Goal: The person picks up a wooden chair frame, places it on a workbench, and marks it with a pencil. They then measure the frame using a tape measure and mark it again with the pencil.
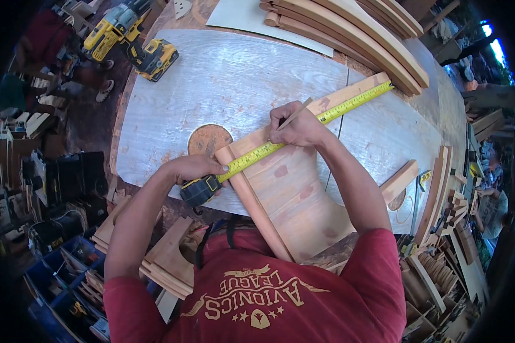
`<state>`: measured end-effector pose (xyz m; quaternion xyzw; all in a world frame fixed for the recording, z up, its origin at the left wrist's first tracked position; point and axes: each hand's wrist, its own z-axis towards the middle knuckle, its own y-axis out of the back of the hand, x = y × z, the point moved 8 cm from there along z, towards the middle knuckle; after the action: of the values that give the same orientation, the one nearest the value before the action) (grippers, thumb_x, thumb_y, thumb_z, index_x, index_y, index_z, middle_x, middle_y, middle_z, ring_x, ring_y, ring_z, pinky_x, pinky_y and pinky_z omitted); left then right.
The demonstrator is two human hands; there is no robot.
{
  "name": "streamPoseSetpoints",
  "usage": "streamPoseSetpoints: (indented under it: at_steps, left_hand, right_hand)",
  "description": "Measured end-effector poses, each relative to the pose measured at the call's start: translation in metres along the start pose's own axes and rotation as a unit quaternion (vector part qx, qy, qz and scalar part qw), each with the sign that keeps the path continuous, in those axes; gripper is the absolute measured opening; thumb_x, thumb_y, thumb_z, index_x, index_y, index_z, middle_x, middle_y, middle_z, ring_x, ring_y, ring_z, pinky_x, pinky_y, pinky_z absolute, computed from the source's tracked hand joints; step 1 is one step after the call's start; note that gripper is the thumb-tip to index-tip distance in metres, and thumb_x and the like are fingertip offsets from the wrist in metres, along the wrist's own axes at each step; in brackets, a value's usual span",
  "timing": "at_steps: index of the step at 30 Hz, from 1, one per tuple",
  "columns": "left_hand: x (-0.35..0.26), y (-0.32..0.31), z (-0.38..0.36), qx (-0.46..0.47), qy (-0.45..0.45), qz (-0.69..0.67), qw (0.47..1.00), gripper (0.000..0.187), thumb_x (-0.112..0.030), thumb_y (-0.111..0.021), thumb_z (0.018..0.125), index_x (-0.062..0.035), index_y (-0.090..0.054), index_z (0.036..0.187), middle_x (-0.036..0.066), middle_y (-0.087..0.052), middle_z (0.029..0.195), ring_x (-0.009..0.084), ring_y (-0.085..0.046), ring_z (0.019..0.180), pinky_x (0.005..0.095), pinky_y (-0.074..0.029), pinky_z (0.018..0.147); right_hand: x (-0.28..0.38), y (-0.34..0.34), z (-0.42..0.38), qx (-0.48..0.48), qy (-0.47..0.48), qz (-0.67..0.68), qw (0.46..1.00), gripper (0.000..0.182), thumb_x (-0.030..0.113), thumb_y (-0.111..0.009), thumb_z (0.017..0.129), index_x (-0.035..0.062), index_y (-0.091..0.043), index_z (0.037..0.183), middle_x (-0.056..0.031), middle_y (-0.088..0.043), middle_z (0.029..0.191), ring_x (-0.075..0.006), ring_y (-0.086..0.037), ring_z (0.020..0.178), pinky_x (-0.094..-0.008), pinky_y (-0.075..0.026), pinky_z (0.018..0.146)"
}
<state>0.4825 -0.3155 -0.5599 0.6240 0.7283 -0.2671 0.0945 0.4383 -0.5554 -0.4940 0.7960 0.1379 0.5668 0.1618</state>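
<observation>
My left hand (pixel 195 169) grips the black and yellow case of a tape measure (pixel 200 191), its thumb on the yellow blade. The blade (pixel 349 107) runs up and to the right along the long edge of a curved wooden panel (pixel 294 197), reaching its far upper right end. My right hand (pixel 298 124) is closed around a thin pencil (pixel 296 114), low over the blade near its middle. The pencil tip appears to meet the wood beside the tape; the exact contact is hard to see. A wooden strip (pixel 254 203) crosses the panel's left end.
A yellow cordless drill (pixel 133 43) lies at the table's upper left. Curved wooden pieces (pixel 355 37) are stacked along the far edge. A round hole (pixel 210 140) shows in the grey tabletop (pixel 171 108). Wood strips (pixel 435 194) lie at right; blue bins (pixel 68 286) stand lower left.
</observation>
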Motion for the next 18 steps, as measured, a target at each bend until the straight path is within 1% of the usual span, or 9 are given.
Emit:
streamPoseSetpoints:
  at_steps: [4,7,13,16,18]
  left_hand:
    - [-0.0012,-0.0011,-0.0015,0.005,0.003,-0.005,1.000,0.045,-0.039,-0.056,0.099,0.0052,-0.064,0.103,0.016,-0.071,0.084,0.0212,-0.070,0.067,0.0323,-0.059,0.058]
    - [-0.0016,-0.0009,-0.0022,-0.002,0.004,0.000,1.000,0.045,-0.039,-0.056,0.099,0.0052,-0.065,0.103,0.016,-0.071,0.084,0.0213,-0.070,0.067,0.0324,-0.059,0.058]
    - [-0.0036,-0.0019,-0.0038,0.001,0.011,0.006,1.000,0.045,-0.039,-0.056,0.099,0.0052,-0.066,0.104,0.015,-0.072,0.084,0.0207,-0.070,0.066,0.0323,-0.059,0.059]
    - [-0.0048,-0.0030,-0.0052,0.005,0.015,0.004,1.000,0.046,-0.039,-0.056,0.099,0.0051,-0.065,0.105,0.015,-0.072,0.085,0.0206,-0.070,0.067,0.0324,-0.059,0.059]
    - [-0.0016,-0.0017,-0.0031,0.000,0.014,-0.004,1.000,0.046,-0.039,-0.055,0.101,0.0044,-0.068,0.105,0.014,-0.073,0.086,0.0178,-0.071,0.069,0.0304,-0.058,0.061]
  right_hand:
    - [-0.0022,0.0008,-0.0001,-0.002,-0.008,-0.005,1.000,0.016,0.007,-0.075,0.064,0.0053,-0.059,0.061,0.0014,-0.058,0.061,-0.0078,-0.051,0.059,-0.0271,-0.042,0.054]
    - [-0.0019,0.0013,0.0007,-0.004,0.009,-0.018,1.000,0.017,0.008,-0.076,0.064,0.0053,-0.059,0.062,0.0016,-0.058,0.060,-0.0077,-0.051,0.058,-0.0268,-0.042,0.054]
    - [-0.0032,0.0006,-0.0006,-0.008,-0.003,0.009,1.000,0.016,0.006,-0.075,0.064,0.0050,-0.059,0.061,0.0018,-0.058,0.060,-0.0070,-0.051,0.058,-0.0266,-0.043,0.054]
    - [-0.0018,0.0004,-0.0008,0.002,-0.002,0.000,1.000,0.015,0.005,-0.074,0.065,0.0049,-0.060,0.061,0.0017,-0.058,0.060,-0.0071,-0.052,0.059,-0.0265,-0.043,0.055]
    - [-0.0048,-0.0004,-0.0011,0.001,-0.010,0.004,1.000,0.015,0.005,-0.074,0.065,0.0047,-0.059,0.061,0.0019,-0.059,0.061,-0.0070,-0.052,0.060,-0.0263,-0.043,0.056]
